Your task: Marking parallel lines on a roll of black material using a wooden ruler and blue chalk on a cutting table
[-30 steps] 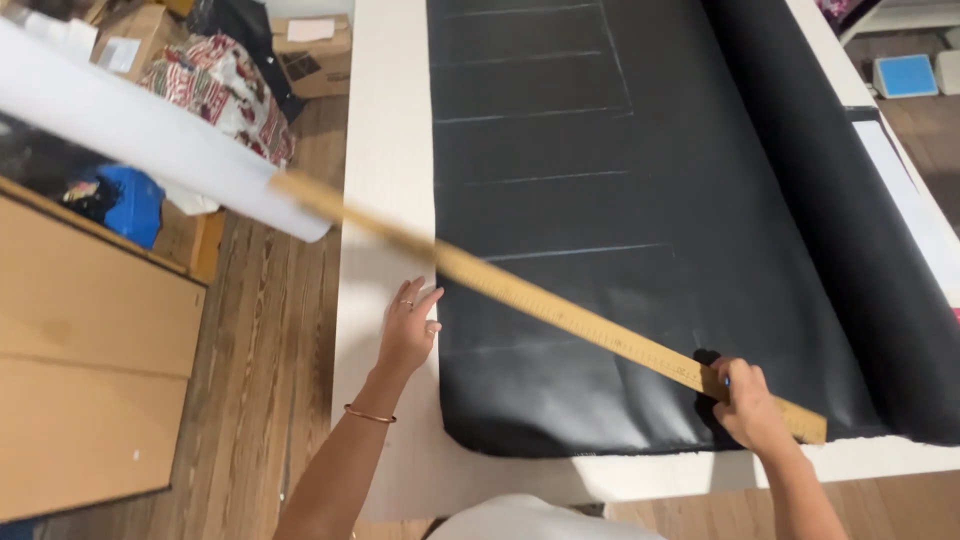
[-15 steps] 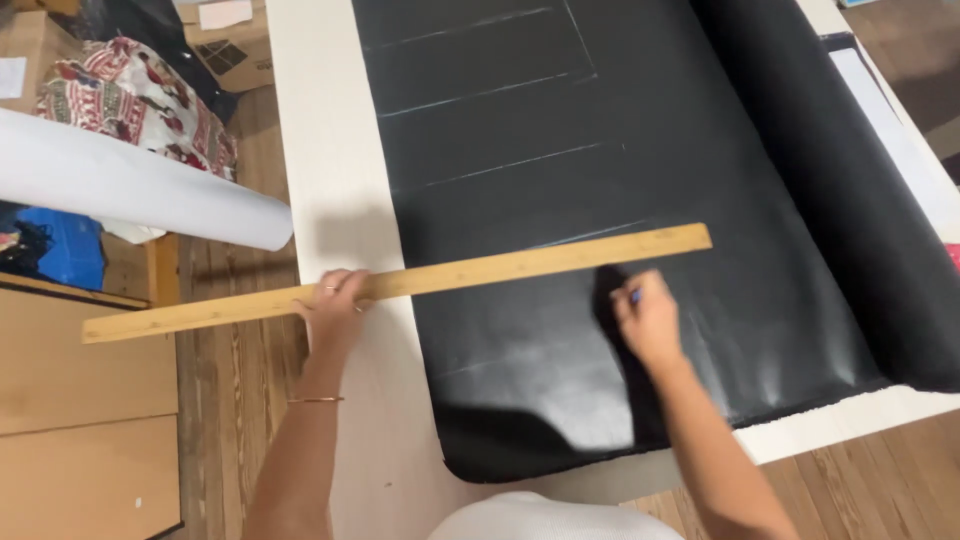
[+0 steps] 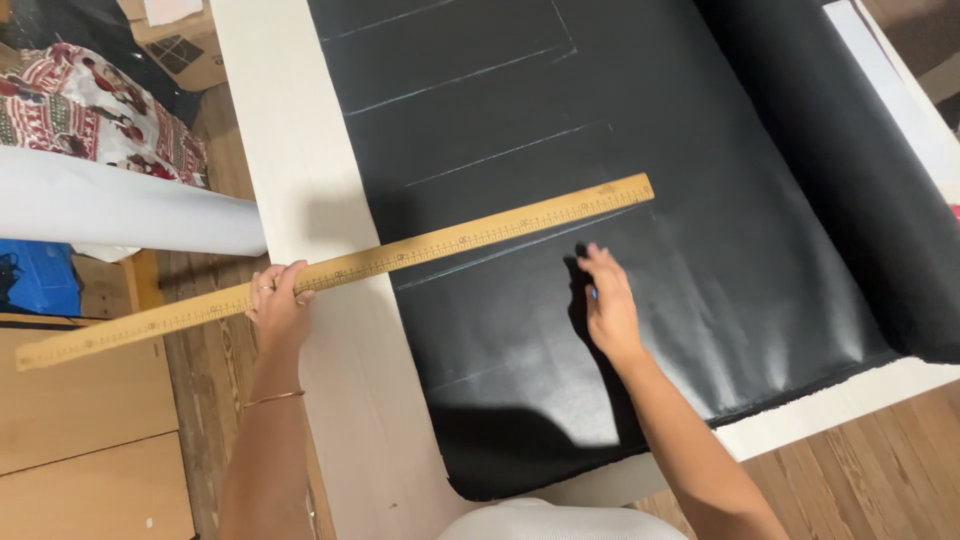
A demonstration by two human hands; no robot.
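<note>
Left hand [image 3: 278, 303] grips the ruler [image 3: 340, 270] past the tabletop [image 3: 300, 160] edge; right hand [image 3: 608, 305], seemingly pinching chalk, rests on black sheet [image 3: 560, 120].

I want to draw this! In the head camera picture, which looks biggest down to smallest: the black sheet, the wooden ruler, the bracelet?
1. Black sheet, covering most of the table.
2. Wooden ruler, long but thin, held by the left hand.
3. Bracelet, smallest by far.
</note>
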